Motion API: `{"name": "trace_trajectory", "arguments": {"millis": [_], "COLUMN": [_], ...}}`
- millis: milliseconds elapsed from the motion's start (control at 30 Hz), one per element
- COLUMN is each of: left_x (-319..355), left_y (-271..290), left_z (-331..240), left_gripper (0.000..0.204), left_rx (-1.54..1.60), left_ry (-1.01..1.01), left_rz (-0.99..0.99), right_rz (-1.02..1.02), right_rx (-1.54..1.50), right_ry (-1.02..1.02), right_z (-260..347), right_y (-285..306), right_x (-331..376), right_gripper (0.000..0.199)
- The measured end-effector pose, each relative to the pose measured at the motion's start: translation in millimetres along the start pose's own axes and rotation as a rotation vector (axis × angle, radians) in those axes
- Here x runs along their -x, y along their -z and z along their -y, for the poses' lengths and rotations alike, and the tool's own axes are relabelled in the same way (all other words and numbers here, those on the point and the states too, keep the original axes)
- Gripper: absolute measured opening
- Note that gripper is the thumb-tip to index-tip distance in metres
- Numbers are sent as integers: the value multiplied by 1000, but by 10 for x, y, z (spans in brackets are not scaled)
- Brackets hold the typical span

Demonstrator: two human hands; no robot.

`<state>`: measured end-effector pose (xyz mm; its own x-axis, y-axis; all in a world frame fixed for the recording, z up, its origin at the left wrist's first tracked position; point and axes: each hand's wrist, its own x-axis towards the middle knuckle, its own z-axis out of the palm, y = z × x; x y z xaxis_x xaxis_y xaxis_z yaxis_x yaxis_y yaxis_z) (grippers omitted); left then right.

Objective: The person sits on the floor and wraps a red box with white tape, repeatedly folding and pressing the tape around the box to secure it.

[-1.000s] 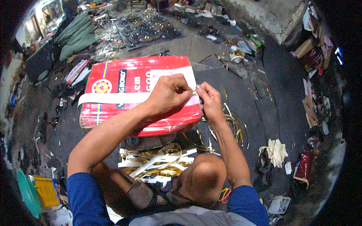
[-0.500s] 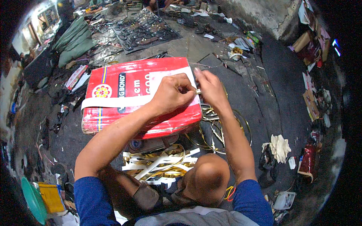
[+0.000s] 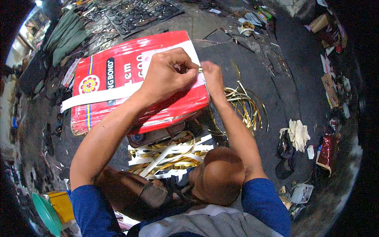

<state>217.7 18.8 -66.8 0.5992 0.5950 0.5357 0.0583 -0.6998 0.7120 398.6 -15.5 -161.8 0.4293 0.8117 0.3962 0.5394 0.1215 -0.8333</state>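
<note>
1. Your left hand (image 3: 167, 75) is curled shut, fingertips pinching a white strip (image 3: 118, 91) near the right edge of the red tin (image 3: 130, 85); the strip runs from that pinch leftward across the tin's top and hangs past its left edge.
2. Your right hand (image 3: 211, 77) sits just beside the left, fingers closed and bent down at the same spot on the strip; whether it grips the strip or only presses it, you cannot tell.
3. Nearest you, your bare knee (image 3: 219, 175) rises between your forearms; a brown leather piece (image 3: 130, 189) lies at your lap on the left.
4. Just past the knee, a heap of white and gold strips (image 3: 169, 154) lies on the floor, touching the tin's near side.
5. Right of the tin, loose gold strips (image 3: 244, 106) loop on the dark floor (image 3: 284, 79); a white rag (image 3: 298, 134) lies further right, well apart.
6. At your lower left stand a green bowl (image 3: 45, 213) and a yellow box (image 3: 63, 205).
7. Beyond the tin, a dark tray (image 3: 146, 12) and green cloth (image 3: 67, 35) lie at the far left.
</note>
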Motion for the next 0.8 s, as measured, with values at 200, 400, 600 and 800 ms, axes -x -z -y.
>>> {"name": "trace_trajectory", "arguments": {"millis": [200, 400, 600, 800], "left_x": [-25, 16, -36, -30], "left_y": [-19, -40, -16, 29], "left_z": [-10, 42, -55, 16], "left_gripper": [9, 8, 8, 7], "left_rx": [21, 34, 49, 36], "left_ry": [7, 19, 25, -22], "left_rz": [1, -26, 30, 39], "right_rz": [37, -8, 56, 97], "right_rx": [21, -299, -347, 587], "right_ry": [-169, -465, -688, -239], "right_z": [-1167, -1349, -1762, -2690], "right_y": [-406, -507, -487, -851], "right_x": [569, 970, 1281, 1546], "right_gripper": [35, 38, 33, 18]}}
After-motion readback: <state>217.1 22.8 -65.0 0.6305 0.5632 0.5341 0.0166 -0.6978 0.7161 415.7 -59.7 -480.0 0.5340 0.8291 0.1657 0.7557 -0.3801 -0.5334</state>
